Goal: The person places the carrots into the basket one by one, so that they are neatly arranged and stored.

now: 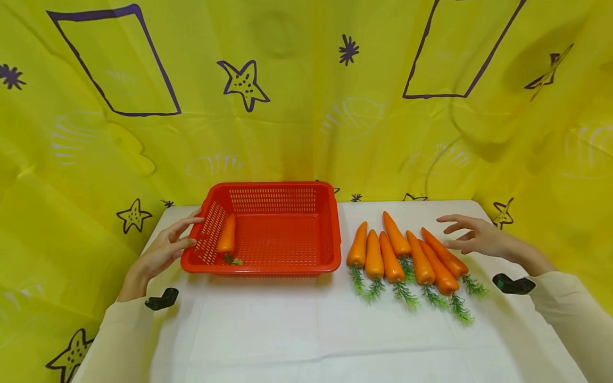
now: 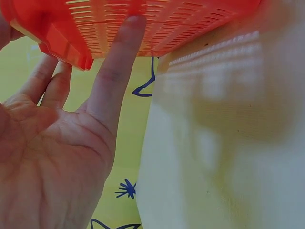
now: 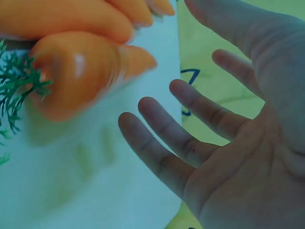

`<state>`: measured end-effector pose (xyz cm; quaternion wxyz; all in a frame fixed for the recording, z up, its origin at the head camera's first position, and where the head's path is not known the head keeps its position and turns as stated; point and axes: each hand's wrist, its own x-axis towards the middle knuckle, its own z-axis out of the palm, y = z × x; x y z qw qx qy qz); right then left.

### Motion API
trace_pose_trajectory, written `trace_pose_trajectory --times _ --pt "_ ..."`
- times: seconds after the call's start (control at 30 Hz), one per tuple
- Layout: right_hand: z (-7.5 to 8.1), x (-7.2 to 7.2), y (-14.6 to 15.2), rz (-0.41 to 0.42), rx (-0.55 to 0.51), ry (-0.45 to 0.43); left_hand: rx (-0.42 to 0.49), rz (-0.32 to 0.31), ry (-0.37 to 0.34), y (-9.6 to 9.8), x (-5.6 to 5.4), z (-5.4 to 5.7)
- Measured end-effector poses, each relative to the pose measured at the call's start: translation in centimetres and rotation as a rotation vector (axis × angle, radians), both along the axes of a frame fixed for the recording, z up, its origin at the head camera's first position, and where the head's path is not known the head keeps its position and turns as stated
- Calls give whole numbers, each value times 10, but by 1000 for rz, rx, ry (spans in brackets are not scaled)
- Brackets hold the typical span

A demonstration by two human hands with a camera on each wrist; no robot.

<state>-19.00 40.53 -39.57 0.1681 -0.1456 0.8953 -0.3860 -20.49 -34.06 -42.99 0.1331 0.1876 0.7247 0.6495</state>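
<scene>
A red plastic basket point(image 1: 278, 268) stands on the table at left of centre, with one orange carrot point(image 1: 227, 236) lying along its left inner wall. My left hand point(image 1: 165, 250) is at the basket's left side; its fairly straight fingers touch the wall and rim. In the left wrist view a fingertip point(image 2: 137, 23) meets the slotted wall. Several carrots point(image 1: 396, 260) with green leafy tops lie in a group right of the basket. Just beyond the rightmost carrot point(image 1: 445, 252), my right hand point(image 1: 479, 238) hovers with spread, relaxed fingers and holds nothing. A gap shows between fingers and carrot in the right wrist view.
A white cloth covers the table point(image 1: 268, 330). Yellow curtains point(image 1: 297, 133) with drawn stars and fish hang behind the table and along both sides. A dark wrist device point(image 1: 162, 299) sits on the left forearm, another wrist device point(image 1: 514, 284) on the right.
</scene>
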Motion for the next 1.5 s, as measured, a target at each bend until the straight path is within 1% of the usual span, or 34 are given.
trace_pose_trajectory --times 0.13,0.27,0.43,0.63,0.77,1.03,1.27,1.5 --pt "-10 -2 7 30 -7 -86 14 -6 7 0 -1 -2" --pt "-16 -4 10 65 -18 -162 45 -17 10 -1 -2 -5" --pt "-19 -8 11 94 -10 -230 74 -20 -4 -4 -4 -8" --pt "-20 -9 10 97 -19 -294 93 -30 -13 -5 -5 -10" --pt "-20 -9 10 98 -21 -304 100 -34 -9 -5 -6 -11" --pt "-22 -10 11 107 -20 -288 127 -43 -17 -5 -6 -12" --pt "-26 -10 10 88 -39 -280 107 -33 -24 -4 -4 -9" --pt "-22 -11 0 93 45 -231 76 -33 -31 -5 -3 -6"
